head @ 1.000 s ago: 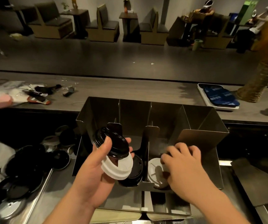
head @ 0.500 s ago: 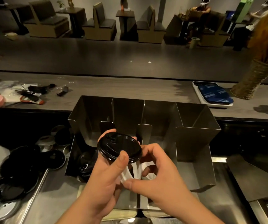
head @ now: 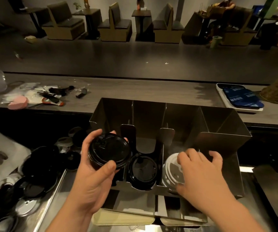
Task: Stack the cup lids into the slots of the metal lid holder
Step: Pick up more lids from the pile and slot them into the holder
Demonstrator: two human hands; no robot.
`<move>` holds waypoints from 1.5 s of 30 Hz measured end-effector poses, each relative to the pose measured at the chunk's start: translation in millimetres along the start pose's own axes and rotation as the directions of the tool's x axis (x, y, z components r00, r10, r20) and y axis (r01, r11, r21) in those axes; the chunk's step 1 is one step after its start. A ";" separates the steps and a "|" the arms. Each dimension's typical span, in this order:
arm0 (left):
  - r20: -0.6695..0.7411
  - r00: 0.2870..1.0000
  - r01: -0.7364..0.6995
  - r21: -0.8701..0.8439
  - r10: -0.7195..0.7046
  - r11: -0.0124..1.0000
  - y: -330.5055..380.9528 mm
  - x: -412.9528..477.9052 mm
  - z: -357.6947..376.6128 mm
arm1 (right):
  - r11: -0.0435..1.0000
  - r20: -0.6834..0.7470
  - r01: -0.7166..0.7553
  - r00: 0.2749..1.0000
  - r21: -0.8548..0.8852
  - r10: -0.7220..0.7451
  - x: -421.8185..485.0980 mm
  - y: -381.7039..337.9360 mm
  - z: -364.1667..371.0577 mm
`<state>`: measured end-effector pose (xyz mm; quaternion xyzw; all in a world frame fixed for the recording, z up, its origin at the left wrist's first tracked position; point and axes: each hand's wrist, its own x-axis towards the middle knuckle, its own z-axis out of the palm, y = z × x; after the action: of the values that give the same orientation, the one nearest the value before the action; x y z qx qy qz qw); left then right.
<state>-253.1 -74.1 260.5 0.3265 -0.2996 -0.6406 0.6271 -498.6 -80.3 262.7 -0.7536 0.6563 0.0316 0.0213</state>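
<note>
Black lid stack is up in L hand: fingers round the far rim, thumb clamped on the near rim, held just above the leftmost slot of the metal lid holder. 2nd slot from left has a second black stack lying in it. 3rd slot holds white lids. R hand is on top w/ fingers curled over the far edge & thumb at the near edge, grasping them. They're prob. seated in the slot, but the base is hidden. Loose black lids are piled left of the holder by the steel bench. On the far counter: pink pad at left, tray w/ blue packets at right.
</note>
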 end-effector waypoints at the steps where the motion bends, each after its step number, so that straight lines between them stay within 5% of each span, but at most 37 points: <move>1: 0.003 1.000 0.008 -0.003 -0.008 1.000 -1.4 -1.1 -0.8 | 0.998 0.058 0.011 0.998 -0.061 -0.008 2.8 -3.6 3.8; 8: 0.026 0.999 0.039 -0.039 -0.038 0.999 -6.4 -7.8 -3.4 | 0.965 0.129 0.100 0.989 -0.242 -0.070 16.0 -13.1 25.6; 13: 0.014 0.998 0.069 -0.095 -0.068 0.993 -3.2 -12.3 -8.4 | 0.976 0.167 0.053 0.986 -0.211 -0.017 14.2 -10.6 9.2; 16: 0.039 0.991 0.131 -0.161 -0.127 0.978 -2.1 -16.5 -8.2 | 0.994 -0.067 0.059 0.996 0.086 -0.054 4.6 -17.3 -15.4; 19: 0.121 0.974 0.215 -0.193 -0.194 0.957 -0.8 -22.6 -1.9 | 0.800 -0.120 0.185 0.983 0.570 -0.142 -6.1 -43.6 -47.5; 22: 0.183 0.947 0.283 -0.073 -0.266 0.956 -2.0 -28.7 7.5 | 0.716 -0.092 0.294 0.947 0.633 -0.308 -7.1 -66.2 -47.0; 26: 0.204 0.930 0.290 0.108 -0.307 0.951 0.6 -29.9 3.0 | 0.706 -0.105 0.295 0.948 0.643 -0.300 0.5 -71.0 -41.9; 29: 0.160 0.967 0.148 0.283 -0.199 0.948 5.5 -25.8 -6.7 | 0.705 -0.081 0.260 0.957 0.660 -0.278 1.8 -65.5 -40.9; 32: -0.201 0.973 -0.045 0.309 0.112 0.950 16.1 -16.5 -27.1 | 0.666 -0.062 0.175 0.980 0.725 -0.190 2.0 -68.2 -37.3; 36: -0.494 0.837 -0.102 0.281 0.235 0.954 33.0 -9.3 -62.4 | 0.749 -0.135 0.268 0.962 0.606 -0.236 9.0 -96.3 -33.3; 40: -0.495 0.835 -0.125 0.253 0.239 0.959 36.6 -9.1 -75.0 | 0.815 -0.184 0.463 0.886 0.349 -0.425 29.1 -129.5 -29.4; 45: -0.498 0.836 -0.109 0.261 0.230 0.959 33.4 -12.0 -88.5 | 0.869 0.035 0.488 0.870 0.076 -0.492 56.2 -153.5 -26.2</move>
<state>-162.6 -61.0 233.7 0.5281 -0.2151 -0.4316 0.6990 -338.3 -116.6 283.2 -0.8932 0.4436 0.0238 0.0702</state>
